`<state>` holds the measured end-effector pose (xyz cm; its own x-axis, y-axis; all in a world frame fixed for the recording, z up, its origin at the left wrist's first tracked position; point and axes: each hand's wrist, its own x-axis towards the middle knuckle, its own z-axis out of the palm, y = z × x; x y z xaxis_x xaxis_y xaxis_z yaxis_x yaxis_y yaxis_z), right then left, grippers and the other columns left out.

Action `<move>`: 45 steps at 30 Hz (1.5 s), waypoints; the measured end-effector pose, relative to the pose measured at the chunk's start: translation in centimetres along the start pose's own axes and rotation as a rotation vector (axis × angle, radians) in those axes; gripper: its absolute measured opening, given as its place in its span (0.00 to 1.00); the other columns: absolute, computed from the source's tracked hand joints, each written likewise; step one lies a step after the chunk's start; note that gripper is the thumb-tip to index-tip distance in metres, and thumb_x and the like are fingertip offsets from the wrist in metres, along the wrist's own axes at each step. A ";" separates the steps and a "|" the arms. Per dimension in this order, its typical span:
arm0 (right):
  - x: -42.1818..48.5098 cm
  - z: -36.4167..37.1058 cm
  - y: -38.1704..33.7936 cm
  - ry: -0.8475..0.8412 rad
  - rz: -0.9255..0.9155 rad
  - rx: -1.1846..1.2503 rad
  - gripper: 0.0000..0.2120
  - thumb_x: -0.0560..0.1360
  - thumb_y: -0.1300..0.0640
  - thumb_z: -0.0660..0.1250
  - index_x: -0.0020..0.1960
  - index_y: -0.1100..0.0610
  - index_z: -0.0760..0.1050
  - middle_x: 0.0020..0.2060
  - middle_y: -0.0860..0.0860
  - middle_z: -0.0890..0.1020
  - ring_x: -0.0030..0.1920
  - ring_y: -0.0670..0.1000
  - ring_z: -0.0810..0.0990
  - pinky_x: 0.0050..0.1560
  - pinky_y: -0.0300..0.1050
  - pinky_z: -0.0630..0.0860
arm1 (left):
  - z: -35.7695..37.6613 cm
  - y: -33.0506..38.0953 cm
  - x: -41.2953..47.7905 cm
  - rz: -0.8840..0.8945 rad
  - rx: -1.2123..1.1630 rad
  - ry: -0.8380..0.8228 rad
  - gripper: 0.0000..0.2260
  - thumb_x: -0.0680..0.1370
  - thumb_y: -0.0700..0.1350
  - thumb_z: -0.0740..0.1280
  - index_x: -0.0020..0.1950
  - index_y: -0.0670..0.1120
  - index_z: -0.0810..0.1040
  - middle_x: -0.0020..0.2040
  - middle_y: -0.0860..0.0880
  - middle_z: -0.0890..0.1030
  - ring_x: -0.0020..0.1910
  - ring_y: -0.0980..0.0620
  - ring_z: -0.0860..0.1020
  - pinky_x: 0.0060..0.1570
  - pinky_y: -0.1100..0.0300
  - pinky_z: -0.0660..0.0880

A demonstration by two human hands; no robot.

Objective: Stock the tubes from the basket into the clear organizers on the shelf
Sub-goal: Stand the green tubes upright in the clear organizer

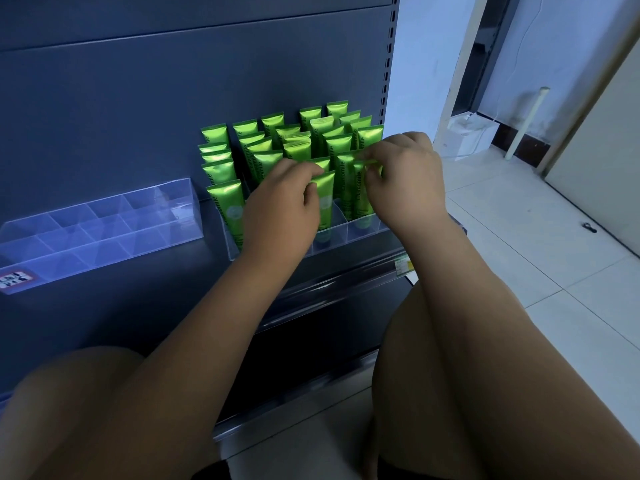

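**Item: tubes** (294, 143). Green, standing with crimped ends up in stepped rows inside the right clear organizer (360, 232), which sits on the shelf (329, 285) against the back panel. There appears to be one tube to a cell. By my reading the dividers keep each upright, and the rising rows let every crimp show from the front.

**Item: front-row tube** (325, 199). It is upright in a front cell. The left hand (280, 209) is beside and above it, with the fingers (311, 173) curled in and closed narrow on the flat crimp. The body of the tube drops straight down from the fingertips, to the right of the palm. The crimp is probably the chosen hold because it is the only part standing free of the neighbouring tubes.

**Item: right-end tube** (362, 202). It stands in the front row, near the organizer's right wall. The right hand (407, 174) reaches in from the right and pinches the crimp tightly. The crimp lies level just under those fingertips, left of the knuckles, and the tube stands below them in its cell. I judge it is being seated or squared.

**Item: left clear organizer** (104, 233). It sits beside the first on the same shelf, a little apart, and its cells hold no tubes. A sticker (15, 280) is on its front left corner. It is presumably the next to be filled.

**Item: basket**. Not in view.
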<state>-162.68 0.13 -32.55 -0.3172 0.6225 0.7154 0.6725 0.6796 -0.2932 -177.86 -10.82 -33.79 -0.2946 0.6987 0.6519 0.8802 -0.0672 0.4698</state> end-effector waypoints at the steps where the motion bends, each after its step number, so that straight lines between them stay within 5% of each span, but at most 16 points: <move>1: 0.0 0.0 0.0 -0.001 0.004 0.002 0.16 0.70 0.61 0.65 0.53 0.51 0.86 0.46 0.51 0.85 0.55 0.62 0.77 0.47 0.55 0.77 | 0.0 -0.1 0.1 -0.002 -0.005 -0.002 0.11 0.81 0.40 0.66 0.60 0.48 0.82 0.56 0.52 0.80 0.35 0.54 0.73 0.39 0.52 0.77; 8: 0.0 -0.1 0.1 -0.006 0.023 0.018 0.16 0.70 0.60 0.65 0.54 0.52 0.85 0.47 0.52 0.84 0.55 0.62 0.76 0.49 0.54 0.76 | 0.0 -0.4 0.5 -0.014 -0.024 0.000 0.11 0.80 0.40 0.66 0.60 0.49 0.83 0.55 0.53 0.83 0.32 0.61 0.71 0.40 0.53 0.77; 13: 0.0 -0.1 -0.1 -0.007 0.024 0.014 0.15 0.71 0.59 0.65 0.54 0.53 0.84 0.48 0.53 0.84 0.55 0.62 0.76 0.49 0.55 0.76 | 0.3 -0.1 0.3 0.028 0.043 -0.007 0.11 0.81 0.41 0.65 0.61 0.48 0.82 0.57 0.52 0.82 0.38 0.53 0.75 0.41 0.50 0.78; 21: -0.1 -0.3 -0.2 -0.002 0.014 0.034 0.15 0.72 0.59 0.65 0.56 0.54 0.84 0.49 0.53 0.85 0.57 0.62 0.77 0.49 0.54 0.76 | 0.6 -0.2 0.3 -0.032 -0.008 0.010 0.11 0.81 0.42 0.67 0.63 0.49 0.81 0.59 0.53 0.82 0.43 0.55 0.78 0.45 0.52 0.79; 28: -0.6 -0.3 -1.2 -0.013 -0.060 0.030 0.16 0.70 0.59 0.65 0.56 0.55 0.83 0.49 0.52 0.84 0.56 0.61 0.78 0.48 0.54 0.77 | 0.4 0.2 0.0 -0.021 0.031 0.044 0.11 0.81 0.45 0.67 0.62 0.47 0.81 0.57 0.52 0.83 0.39 0.54 0.77 0.41 0.50 0.79; 35: -2.0 -0.7 -3.6 -0.033 -0.149 0.057 0.18 0.76 0.54 0.63 0.64 0.56 0.79 0.56 0.52 0.82 0.60 0.58 0.77 0.57 0.55 0.74 | -1.5 1.6 -0.8 0.013 0.231 0.242 0.12 0.81 0.48 0.64 0.60 0.46 0.82 0.55 0.50 0.83 0.42 0.47 0.81 0.35 0.56 0.75; 45: -2.2 0.2 -4.8 -0.074 -0.081 0.066 0.20 0.74 0.53 0.63 0.63 0.57 0.80 0.59 0.53 0.83 0.70 0.62 0.73 0.67 0.60 0.72 | -0.5 0.4 -0.9 0.016 0.213 0.118 0.08 0.80 0.44 0.67 0.57 0.44 0.82 0.56 0.49 0.81 0.42 0.46 0.81 0.35 0.55 0.75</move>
<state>-165.31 -4.43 -32.83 -0.4187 0.5895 0.6908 0.5980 0.7514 -0.2788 -177.44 -11.82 -33.92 -0.3100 0.6101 0.7291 0.9401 0.0823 0.3309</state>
